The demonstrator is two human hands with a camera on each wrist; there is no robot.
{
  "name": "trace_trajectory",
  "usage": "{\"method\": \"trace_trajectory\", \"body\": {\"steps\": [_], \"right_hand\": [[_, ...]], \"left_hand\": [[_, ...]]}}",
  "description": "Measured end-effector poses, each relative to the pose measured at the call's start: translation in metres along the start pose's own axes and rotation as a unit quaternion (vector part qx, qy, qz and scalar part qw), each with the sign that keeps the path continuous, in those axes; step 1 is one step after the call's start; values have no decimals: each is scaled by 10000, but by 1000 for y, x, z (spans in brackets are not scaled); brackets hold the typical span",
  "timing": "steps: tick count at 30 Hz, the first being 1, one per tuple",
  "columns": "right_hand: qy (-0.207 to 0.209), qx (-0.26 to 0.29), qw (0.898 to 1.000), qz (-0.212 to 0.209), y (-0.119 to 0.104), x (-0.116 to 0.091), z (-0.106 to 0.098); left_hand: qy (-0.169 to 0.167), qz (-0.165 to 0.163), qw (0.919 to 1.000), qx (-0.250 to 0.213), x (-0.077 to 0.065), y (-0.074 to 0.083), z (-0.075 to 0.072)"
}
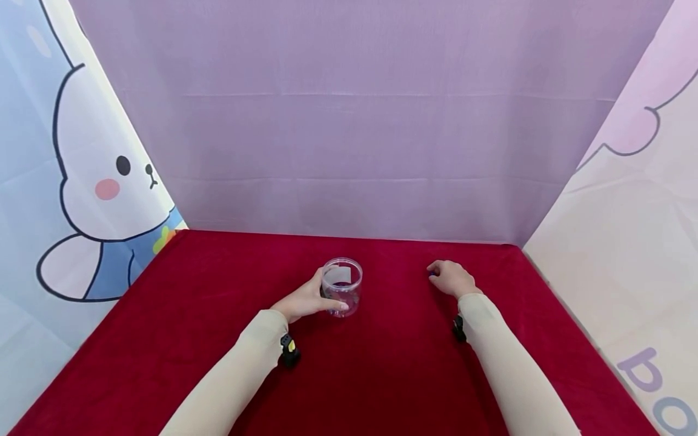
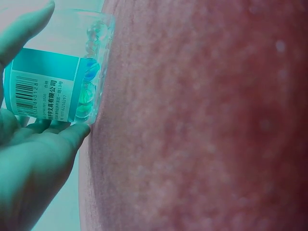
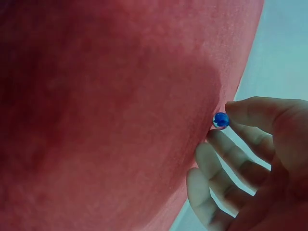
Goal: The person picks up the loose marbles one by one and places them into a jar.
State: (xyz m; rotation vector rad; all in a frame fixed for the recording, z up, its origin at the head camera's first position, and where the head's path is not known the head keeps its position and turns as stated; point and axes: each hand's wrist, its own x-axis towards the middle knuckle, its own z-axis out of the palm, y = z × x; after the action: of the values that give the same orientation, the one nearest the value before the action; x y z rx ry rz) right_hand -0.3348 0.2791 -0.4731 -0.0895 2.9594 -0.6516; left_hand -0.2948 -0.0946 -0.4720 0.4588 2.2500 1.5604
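Note:
My left hand (image 1: 307, 301) holds a clear plastic jar (image 1: 351, 298) from its left side, thumb in front. The jar stands upright on the red cloth with no lid on it. In the left wrist view, a label with a barcode (image 2: 26, 96) shows on its wall, and several glass marbles (image 2: 85, 91) lie along its bottom. Off to the right, my right hand (image 1: 454, 278) pinches a blue-and-clear glass marble (image 3: 221, 120) between thumb and forefinger, low over the cloth. Its other fingers (image 3: 231, 163) are loosely bent near the cloth.
A red cloth (image 1: 382, 375) covers the table. Behind its far edge hangs a plain purple curtain (image 1: 349, 133). A printed cartoon sheet (image 1: 103, 145) stands at the left, and a pale printed sheet (image 1: 638, 242) at the right.

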Motion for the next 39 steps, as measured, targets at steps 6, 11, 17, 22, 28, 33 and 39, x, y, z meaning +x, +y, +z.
{"method": "trace_trajectory", "body": {"steps": [6,11,17,22,28,33,39], "right_hand": [[25,-48,10000,84,1,1,0],[35,-82,9999,96,1,1,1],[8,-151,9999,60,1,0,1],[13,-190,9998,10,-1,-1,2],[135,-176,9997,-120,-7,-4,2],[295,-150,9990,-297,-13,-7,0],[421,-153,9977,-504,-18,-9,0]], "left_hand": [[-14,0,10000,-7,1,1,0],[-7,-8,10000,41,1,2,0],[32,-42,10000,36,0,3,0],[55,-36,10000,55,-1,2,1],[40,-47,9999,90,-1,3,0],[36,-37,10000,71,-2,3,0],[56,-69,9999,137,-2,2,0]]}}
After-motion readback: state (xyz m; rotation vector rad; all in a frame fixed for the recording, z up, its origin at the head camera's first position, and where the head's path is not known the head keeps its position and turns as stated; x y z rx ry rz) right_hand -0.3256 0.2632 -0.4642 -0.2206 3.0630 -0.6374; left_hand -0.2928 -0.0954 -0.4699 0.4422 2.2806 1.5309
